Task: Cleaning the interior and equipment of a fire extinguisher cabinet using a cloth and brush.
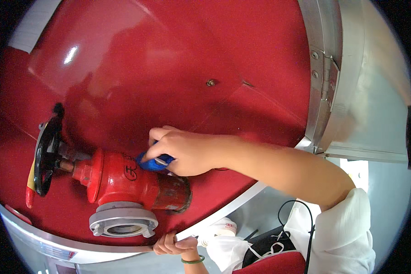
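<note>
Reaching in from the lower right, the right hand (187, 153) is gripping a blue cloth (154, 162) and pressing it on top of the red valve (132, 180), which is sitting inside the red cabinet (169, 68) with its black handwheel (48, 155) at the left. Lower down, the left hand (174, 244), wearing a green bangle (192, 261), is clenching the cabinet's metal rim (223, 212).

My right hand (187, 153) presses a bright blue cloth (154, 162) on the glossy red hydrant valve (123, 178), whose handwheel (47, 155) is black and outlet coupling (123, 221) pale grey. My sleeve (347, 233) is white, my bracelet (192, 261) green.
</note>
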Tool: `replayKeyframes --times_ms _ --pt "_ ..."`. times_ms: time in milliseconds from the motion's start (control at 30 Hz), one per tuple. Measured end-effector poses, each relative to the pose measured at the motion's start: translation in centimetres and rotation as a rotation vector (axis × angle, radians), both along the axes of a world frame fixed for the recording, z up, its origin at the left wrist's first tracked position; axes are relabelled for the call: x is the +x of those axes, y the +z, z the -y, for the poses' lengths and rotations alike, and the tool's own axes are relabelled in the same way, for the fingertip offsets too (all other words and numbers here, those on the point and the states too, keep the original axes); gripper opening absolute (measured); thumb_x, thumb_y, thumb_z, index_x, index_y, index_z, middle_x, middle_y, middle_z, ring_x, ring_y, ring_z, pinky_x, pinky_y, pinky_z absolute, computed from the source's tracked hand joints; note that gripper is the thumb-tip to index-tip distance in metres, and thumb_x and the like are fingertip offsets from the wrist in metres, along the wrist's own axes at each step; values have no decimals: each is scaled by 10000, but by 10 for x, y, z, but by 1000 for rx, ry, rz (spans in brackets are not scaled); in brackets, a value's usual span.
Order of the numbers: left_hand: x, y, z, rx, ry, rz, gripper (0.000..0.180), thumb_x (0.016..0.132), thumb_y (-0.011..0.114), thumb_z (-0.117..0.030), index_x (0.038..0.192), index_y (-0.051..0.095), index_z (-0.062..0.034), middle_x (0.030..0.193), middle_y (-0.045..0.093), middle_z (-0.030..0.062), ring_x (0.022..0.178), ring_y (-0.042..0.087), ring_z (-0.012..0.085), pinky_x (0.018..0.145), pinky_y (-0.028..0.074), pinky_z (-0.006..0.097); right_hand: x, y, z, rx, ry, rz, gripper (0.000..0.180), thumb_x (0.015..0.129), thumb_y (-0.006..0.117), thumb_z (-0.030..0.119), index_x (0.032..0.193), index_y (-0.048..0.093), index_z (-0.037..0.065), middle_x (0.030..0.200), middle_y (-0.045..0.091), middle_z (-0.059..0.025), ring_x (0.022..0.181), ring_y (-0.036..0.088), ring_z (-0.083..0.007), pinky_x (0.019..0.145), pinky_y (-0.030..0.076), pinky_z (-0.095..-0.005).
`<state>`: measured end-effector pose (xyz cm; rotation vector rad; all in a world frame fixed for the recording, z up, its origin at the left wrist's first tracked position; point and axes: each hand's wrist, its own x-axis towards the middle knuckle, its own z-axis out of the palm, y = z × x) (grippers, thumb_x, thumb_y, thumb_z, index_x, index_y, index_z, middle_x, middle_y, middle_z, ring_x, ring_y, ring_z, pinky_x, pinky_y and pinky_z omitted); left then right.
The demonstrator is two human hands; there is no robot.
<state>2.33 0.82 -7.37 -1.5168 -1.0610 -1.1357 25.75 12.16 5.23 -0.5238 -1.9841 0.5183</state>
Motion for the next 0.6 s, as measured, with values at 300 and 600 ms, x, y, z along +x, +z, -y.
replayKeyframes --times_ms 300,600 --pt "-1 -1 1 10 29 -20 450 951 176 -322 734 480 -71 705 443 60 696 397 222 756 288 367 13 11 8 90 -204 -18 255 638 601 19 887 651 42 909 527 -118 898 518 -298 721 456 -400" --pt "-3 -3 -1 34 25 -29 437 946 187 -311 736 478 -63 698 446 69 678 407 232 757 298 375 5 9 26 250 98 23 258 607 627 59 864 646 71 906 503 -90 892 534 -267 625 491 -407"
